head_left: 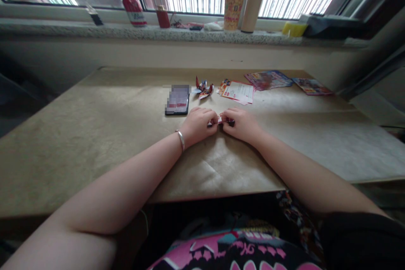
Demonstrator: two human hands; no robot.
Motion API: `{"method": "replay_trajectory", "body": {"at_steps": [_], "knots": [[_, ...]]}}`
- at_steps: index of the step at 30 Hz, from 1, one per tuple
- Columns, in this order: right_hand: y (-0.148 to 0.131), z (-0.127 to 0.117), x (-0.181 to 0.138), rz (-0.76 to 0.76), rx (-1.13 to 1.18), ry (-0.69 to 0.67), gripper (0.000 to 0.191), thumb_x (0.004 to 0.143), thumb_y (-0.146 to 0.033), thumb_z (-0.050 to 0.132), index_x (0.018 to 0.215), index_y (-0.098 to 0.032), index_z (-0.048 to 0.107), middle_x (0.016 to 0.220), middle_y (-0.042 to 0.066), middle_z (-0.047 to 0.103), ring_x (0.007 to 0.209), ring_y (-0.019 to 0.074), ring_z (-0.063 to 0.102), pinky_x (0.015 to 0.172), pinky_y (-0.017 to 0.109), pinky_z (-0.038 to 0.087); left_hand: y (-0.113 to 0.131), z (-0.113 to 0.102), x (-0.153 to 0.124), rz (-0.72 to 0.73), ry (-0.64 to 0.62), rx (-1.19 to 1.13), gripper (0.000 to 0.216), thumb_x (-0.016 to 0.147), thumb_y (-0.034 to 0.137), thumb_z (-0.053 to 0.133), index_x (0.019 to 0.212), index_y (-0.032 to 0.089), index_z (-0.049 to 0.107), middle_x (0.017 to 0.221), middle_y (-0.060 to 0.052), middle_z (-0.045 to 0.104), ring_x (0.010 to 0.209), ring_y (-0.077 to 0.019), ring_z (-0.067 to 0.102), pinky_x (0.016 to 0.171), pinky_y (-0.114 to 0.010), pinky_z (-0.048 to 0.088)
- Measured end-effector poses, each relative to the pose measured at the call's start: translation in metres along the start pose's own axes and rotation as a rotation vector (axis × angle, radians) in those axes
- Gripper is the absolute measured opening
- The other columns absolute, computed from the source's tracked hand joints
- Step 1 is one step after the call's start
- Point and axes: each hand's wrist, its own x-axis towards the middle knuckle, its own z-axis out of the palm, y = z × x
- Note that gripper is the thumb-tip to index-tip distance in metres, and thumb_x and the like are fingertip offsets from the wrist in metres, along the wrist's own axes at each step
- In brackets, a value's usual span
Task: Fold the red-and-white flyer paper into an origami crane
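Two bare hands meet over one small folded piece of paper [220,119], red and white where it shows. The left hand [200,121] is curled, its thumb and fingertips pinched on the left end; the right hand [239,121] is curled the same way on the right end. The paper lies between the two sets of fingertips, low over the table [104,152], and the fingers hide most of it; whether it touches the table, I cannot tell. One silver bracelet [181,140] circles the left wrist.

Just beyond the left hand lies one phone [177,100], flat. To the right of the phone sits one folded paper shape [204,89] with points sticking up. Farther right are three groups of printed papers: a loose pile [238,91] with a white sheet on top, a larger overlapping pile [268,80] and a smaller stack [311,86]; the sheets overlap too much to count.

On the windowsill [190,37] behind stand one red-and-white can [133,10], one red bottle [163,17] and one patterned cup [233,10].
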Motion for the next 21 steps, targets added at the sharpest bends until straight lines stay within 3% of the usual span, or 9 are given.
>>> {"method": "replay_trajectory", "body": {"at_steps": [9, 15, 21], "knots": [[0.01, -0.01, -0.003, 0.006, 0.047, -0.002, 0.005, 0.074, -0.018, 0.054, 0.073, -0.021, 0.058, 0.076, 0.003, 0.061, 0.071, 0.0162, 0.053, 0.066, 0.027, 0.038, -0.003, -0.003, -0.001, 0.002, 0.005, -0.035, 0.007, 0.077, 0.022, 0.057, 0.076, 0.019, 0.063, 0.078, -0.001, 0.068, 0.077, -0.0177, 0.061, 0.081, -0.033, 0.041], [0.024, -0.012, -0.005, 0.058, 0.066, 0.029, 0.004, 0.072, -0.018, 0.055, 0.069, -0.021, 0.055, 0.071, 0.002, 0.06, 0.069, 0.0161, 0.052, 0.065, 0.027, 0.038, -0.007, -0.007, -0.001, -0.027, 0.004, -0.026, 0.006, 0.074, 0.02, 0.058, 0.072, 0.018, 0.063, 0.074, -0.001, 0.067, 0.072, -0.0166, 0.059, 0.074, -0.03, 0.04], [0.033, -0.017, -0.006, 0.003, 0.077, 0.028, 0.004, 0.071, -0.017, 0.054, 0.069, -0.021, 0.054, 0.072, 0.002, 0.061, 0.069, 0.0159, 0.053, 0.067, 0.027, 0.039, -0.011, -0.007, -0.001, -0.022, 0.012, -0.062, 0.005, 0.073, 0.019, 0.058, 0.07, 0.018, 0.063, 0.072, -0.001, 0.066, 0.068, -0.0147, 0.057, 0.069, -0.028, 0.04]]}}
